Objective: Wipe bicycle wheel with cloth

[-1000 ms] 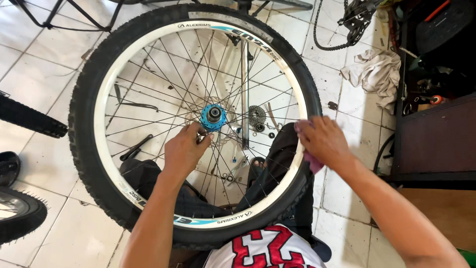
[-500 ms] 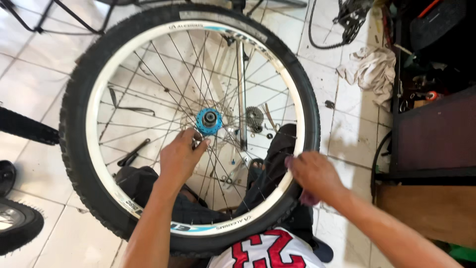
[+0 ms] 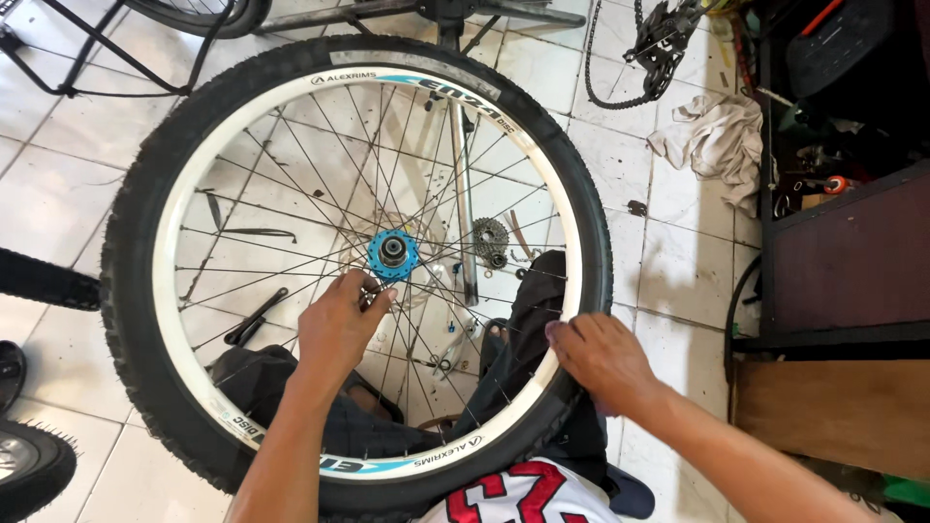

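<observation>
Sliding down the rim, the right hand point(image 3: 605, 360) has gone from the wheel's right side, where it sat a second ago, to the lower right stretch of the tyre, while the left hand point(image 3: 339, 324) has kept its place just below the hub.

That bicycle wheel point(image 3: 145, 291), black knobbly tyre on a white rim, lies almost flat across the person's lap and fills the middle of the view from the head camera. Its blue hub point(image 3: 392, 255) sits at the centre, just above and to the right of the left hand's fingertips. The left hand lies on the spokes point(image 3: 291, 184) with its fingers curled loosely among them beside the hub; whether it pinches anything small there cannot be told. The right hand is cupped over the edge of rim and tyre, fingers bent down across the white rim and the thumb on the outer side, closed lightly on the wheel. A bit of pink shows under its palm, too hidden to identify.

Through the spokes, on the tiled floor point(image 3: 58, 194), lie a sprocket cassette point(image 3: 490, 237), a long metal rod point(image 3: 463, 194) and a dark hand tool point(image 3: 257, 316). A crumpled grey rag point(image 3: 712, 136) lies to the right near a dark cabinet point(image 3: 843, 261), with a chain and derailleur point(image 3: 659, 44) above it. Another knobbly tyre point(image 3: 29, 465) shows at the lower left corner.
</observation>
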